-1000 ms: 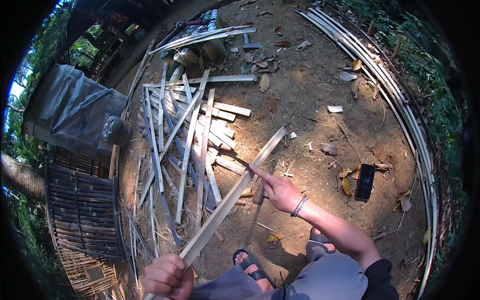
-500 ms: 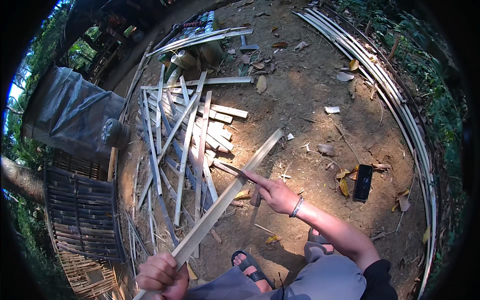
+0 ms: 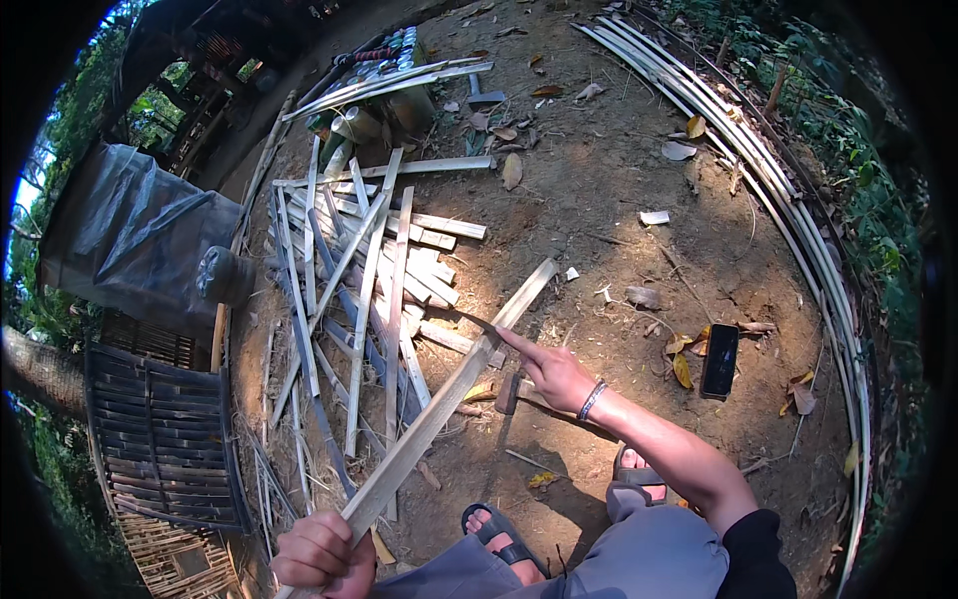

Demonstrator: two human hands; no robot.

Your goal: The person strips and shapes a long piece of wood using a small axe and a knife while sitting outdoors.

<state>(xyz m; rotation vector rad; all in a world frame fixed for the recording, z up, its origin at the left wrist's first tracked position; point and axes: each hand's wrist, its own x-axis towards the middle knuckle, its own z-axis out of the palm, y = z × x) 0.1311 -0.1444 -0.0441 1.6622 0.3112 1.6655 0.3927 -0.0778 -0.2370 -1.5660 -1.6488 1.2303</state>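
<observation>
Left hand [image 3: 317, 555] fisted tight around the near end of a long bamboo slat [image 3: 449, 393], which runs up and away from it at a slant, far end over bare dirt. Right hand [image 3: 555, 375] sits just right of the slat at mid-length, index finger stretched out along a knife [image 3: 477, 321] whose dark blade meets the slat's edge; other fingers curled on the handle, so closed on the knife. Left of the slat: a loose pile of split bamboo strips [image 3: 374, 270] spread on the ground. Well right of the slat, a black phone [image 3: 719, 360] flat on the dirt among dry leaves. Farther right of the slat, a bundle of long thin bamboo strips [image 3: 788, 200] curving along the edge. Just below the slat's middle, a sandalled foot [image 3: 499, 534] and grey trousers [image 3: 649, 554]. Far left of the slat, a dark tarp [image 3: 130, 235].
</observation>
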